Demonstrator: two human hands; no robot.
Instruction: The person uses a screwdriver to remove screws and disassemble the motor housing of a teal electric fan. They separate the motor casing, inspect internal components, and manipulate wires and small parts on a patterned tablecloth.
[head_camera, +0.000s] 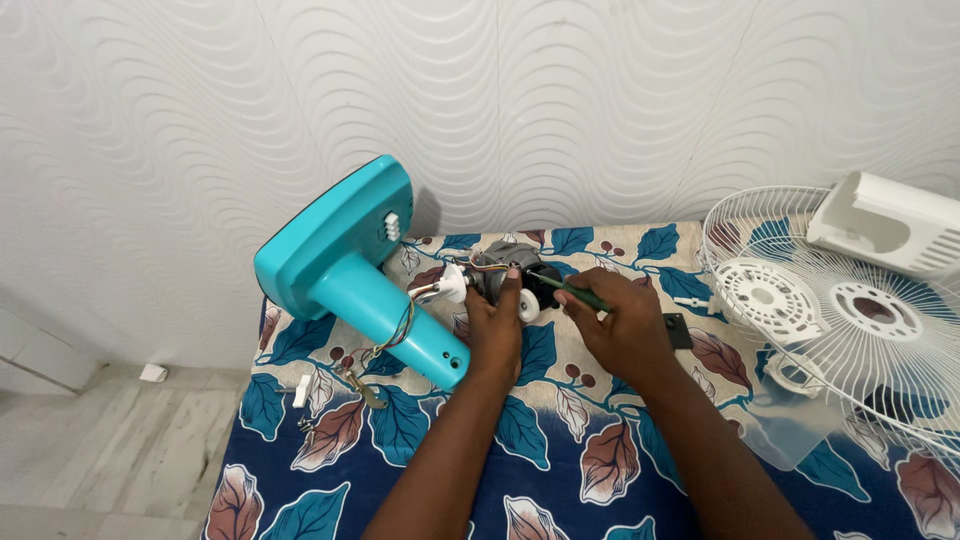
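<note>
White wall panels with a wavy relief stand behind a table (560, 480) covered by a blue cloth with large leaves. On the right side of it lies a white wire fan guard (900, 360), and a white motor cover (885, 225) rests on its far edge. On the left lies the turquoise fan stand (340, 270), tipped on its side, its base up against the wall and its neck pointing to the middle of the table.

At the end of this neck, joined by coloured wires (400, 330), sits the grey fan motor (505, 262) with a white part on its left. The left hand (495, 335) is closed around the motor from the front, with fingers over the top. The right hand (620, 325) grips a green screwdriver (580, 292), and the tip points to the black part on the right side of the motor. If the tip is already in a screw head, I cannot tell.

A small black piece (678, 330) lies just beside the right hand. Small metal parts (360, 388) lie near the neck of the stand.

To do this step well, I think the left hand must hold the motor firm so it does not roll. The screwdriver should stay straight in line with the screw, with steady pressure, because a slip could hurt the thin wires or the fingers close by. Any loose screw is better placed together with the other small parts.
</note>
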